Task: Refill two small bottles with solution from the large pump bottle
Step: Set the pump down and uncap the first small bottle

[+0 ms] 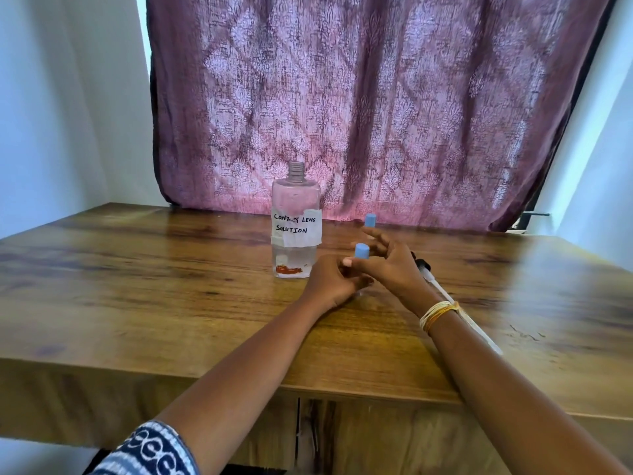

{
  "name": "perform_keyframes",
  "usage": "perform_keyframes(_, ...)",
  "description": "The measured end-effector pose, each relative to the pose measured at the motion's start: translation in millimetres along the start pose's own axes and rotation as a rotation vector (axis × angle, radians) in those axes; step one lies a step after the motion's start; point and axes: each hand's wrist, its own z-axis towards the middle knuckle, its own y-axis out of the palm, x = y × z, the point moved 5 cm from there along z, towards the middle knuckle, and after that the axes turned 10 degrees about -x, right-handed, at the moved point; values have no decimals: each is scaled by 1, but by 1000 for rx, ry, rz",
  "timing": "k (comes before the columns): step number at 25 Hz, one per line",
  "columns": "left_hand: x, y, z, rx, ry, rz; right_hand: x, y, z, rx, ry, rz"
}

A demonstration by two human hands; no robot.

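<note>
The large clear bottle stands uncapped on the wooden table, with a taped label reading "contact lens solution" and little liquid at its bottom. Just right of it, my left hand wraps around a small bottle whose body is hidden. My right hand pinches that bottle's blue cap between thumb and fingers. A second small bottle with a blue cap stands behind my right fingers. The pump head with its long white tube lies on the table under my right wrist.
A purple patterned curtain hangs behind the table's far edge. White walls flank both sides. The table's front edge runs below my forearms.
</note>
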Motion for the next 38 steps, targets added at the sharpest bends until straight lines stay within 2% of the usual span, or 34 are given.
perform_keyframes(3,-2,0,1,-6,-9,-38,0,-5,-1,62,-39,-17)
perform_keyframes(7,-4,1,2,-6,-2,-37,2,-1,-1,-116,-35,126)
perform_keyframes(12,-6,1,4,10,-9,-46,0,-9,-2,58,-51,118)
perform_keyframes(17,-5,2,2,3,-25,-77,2,-6,-1,-39,-17,200)
perform_keyframes(21,-3,2,1,0,-14,-59,4,-8,-1,15,-24,179)
perform_keyframes(26,-2,1,0,-4,-16,-73,6,-5,0,-38,-15,202)
perform_keyframes(30,-1,1,0,-2,-11,-67,6,-9,1,34,-26,214)
perform_keyframes(36,-4,2,3,33,-8,-2,19,-22,0,218,95,539)
perform_keyframes(38,-5,2,3,35,-3,25,27,-29,0,297,141,458)
